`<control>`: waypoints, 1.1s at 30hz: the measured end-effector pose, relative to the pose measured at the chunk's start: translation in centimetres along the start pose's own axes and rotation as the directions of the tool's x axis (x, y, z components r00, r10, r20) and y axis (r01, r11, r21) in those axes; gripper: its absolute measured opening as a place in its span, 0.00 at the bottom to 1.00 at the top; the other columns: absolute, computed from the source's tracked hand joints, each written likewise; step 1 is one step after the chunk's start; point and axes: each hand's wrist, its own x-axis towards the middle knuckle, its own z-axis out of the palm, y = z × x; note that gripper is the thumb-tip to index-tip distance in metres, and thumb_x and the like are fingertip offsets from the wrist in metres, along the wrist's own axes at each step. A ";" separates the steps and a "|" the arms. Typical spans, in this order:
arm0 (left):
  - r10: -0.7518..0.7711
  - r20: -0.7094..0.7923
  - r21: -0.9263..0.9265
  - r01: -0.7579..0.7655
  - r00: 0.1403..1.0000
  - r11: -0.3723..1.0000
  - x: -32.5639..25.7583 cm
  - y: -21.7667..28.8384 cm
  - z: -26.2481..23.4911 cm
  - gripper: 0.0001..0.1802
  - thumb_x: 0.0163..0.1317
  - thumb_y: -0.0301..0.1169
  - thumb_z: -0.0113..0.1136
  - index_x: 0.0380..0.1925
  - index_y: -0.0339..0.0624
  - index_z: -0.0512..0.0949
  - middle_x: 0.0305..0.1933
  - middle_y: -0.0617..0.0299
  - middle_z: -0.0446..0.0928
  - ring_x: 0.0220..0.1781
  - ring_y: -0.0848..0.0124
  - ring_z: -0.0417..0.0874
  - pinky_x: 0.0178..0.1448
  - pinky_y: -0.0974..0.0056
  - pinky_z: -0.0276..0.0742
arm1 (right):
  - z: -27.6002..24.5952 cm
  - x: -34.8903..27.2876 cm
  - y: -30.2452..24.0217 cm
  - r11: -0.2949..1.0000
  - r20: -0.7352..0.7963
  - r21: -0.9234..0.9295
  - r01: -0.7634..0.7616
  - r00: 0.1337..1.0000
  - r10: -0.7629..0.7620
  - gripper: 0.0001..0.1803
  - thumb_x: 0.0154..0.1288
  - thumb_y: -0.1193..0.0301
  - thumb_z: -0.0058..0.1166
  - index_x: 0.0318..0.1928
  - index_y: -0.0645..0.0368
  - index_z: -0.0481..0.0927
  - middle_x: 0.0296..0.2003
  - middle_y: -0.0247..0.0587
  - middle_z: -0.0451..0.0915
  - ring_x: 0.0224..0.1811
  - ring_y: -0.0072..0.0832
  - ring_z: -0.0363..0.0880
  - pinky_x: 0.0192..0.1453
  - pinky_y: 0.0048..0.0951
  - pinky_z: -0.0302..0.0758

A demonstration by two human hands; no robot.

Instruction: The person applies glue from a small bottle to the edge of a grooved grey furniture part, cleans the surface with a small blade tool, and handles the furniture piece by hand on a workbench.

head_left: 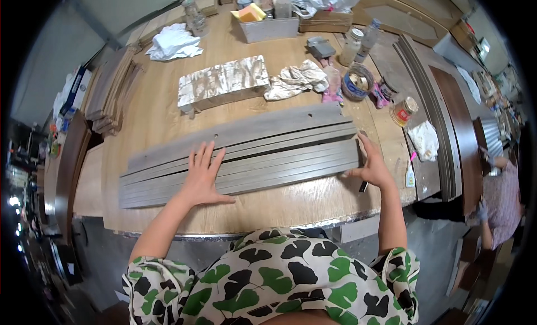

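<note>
Grey wooden slats [285,163] lie side by side across the middle of the wooden table, with dark gaps between some of them. A wider grey board [251,125] with small holes lies along their far side. My left hand [200,177] rests on the slats left of the middle, fingers spread and the thumb over the near edge. At the slats' right end is my right hand [371,164], its thumb at the near corner and its fingers stretched along the end. A small dark object [363,186] lies just below that hand, partly hidden.
Behind the boards are a paint-smeared block [224,83], a crumpled cloth [296,80] and a white rag [174,42]. Jars, a tub [357,82] and a glue bottle [410,174] stand to the right. Stacked boards [112,90] are at left. Another person [500,199] works at far right.
</note>
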 end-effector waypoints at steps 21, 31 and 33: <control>-0.216 0.062 -0.118 0.222 0.974 0.968 -2.4 2.0 0.0 0.65 0.31 0.50 0.76 0.73 0.48 0.54 0.76 0.38 0.44 0.79 0.46 0.39 0.79 0.43 0.32 | 14.3 19.4 -12.4 0.839 0.534 -0.240 0.488 0.788 -0.306 0.25 0.65 0.52 0.54 0.43 0.65 0.82 0.35 0.62 0.82 0.42 0.54 0.80 0.50 0.44 0.76; -0.214 -0.055 -0.106 0.207 0.975 0.973 -2.7 1.8 0.0 0.68 0.31 0.50 0.77 0.73 0.47 0.50 0.77 0.38 0.40 0.80 0.46 0.35 0.78 0.40 0.29 | 10.6 14.9 -16.3 0.939 0.609 0.072 0.338 0.730 -0.309 0.26 0.64 0.53 0.56 0.49 0.65 0.78 0.38 0.56 0.82 0.41 0.43 0.82 0.48 0.38 0.76; -0.190 -0.045 -0.100 0.185 0.981 0.978 -2.0 1.6 0.1 0.69 0.30 0.50 0.77 0.73 0.47 0.50 0.77 0.38 0.40 0.79 0.46 0.35 0.78 0.39 0.30 | 11.5 13.1 -13.8 0.813 0.461 -0.038 0.581 0.732 -0.502 0.34 0.58 0.49 0.62 0.55 0.64 0.76 0.43 0.59 0.80 0.48 0.48 0.80 0.53 0.38 0.75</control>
